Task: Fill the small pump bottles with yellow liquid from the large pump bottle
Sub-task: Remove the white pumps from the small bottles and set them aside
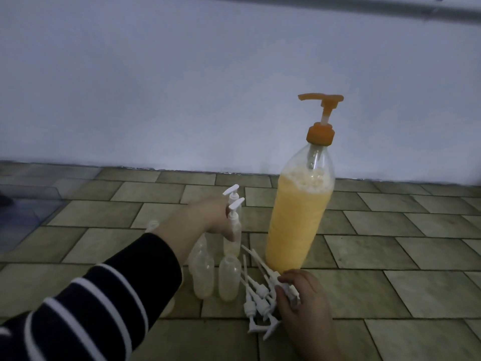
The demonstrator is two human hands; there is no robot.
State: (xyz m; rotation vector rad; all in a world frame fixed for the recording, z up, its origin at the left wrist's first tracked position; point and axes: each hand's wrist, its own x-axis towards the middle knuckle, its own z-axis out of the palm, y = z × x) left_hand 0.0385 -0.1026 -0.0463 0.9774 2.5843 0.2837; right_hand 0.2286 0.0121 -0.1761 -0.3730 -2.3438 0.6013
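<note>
Small pump bottles stand clustered on the tiled floor just left of the large pump bottle, which is nearly full of yellow liquid. Among them the left hand grips a capped bottle, while the right hand pinches one of the loose white pump heads lying beside the bottles.

Clear glossy plastic large pump bottle; frosted small bottles; matt tiled floor.
</note>
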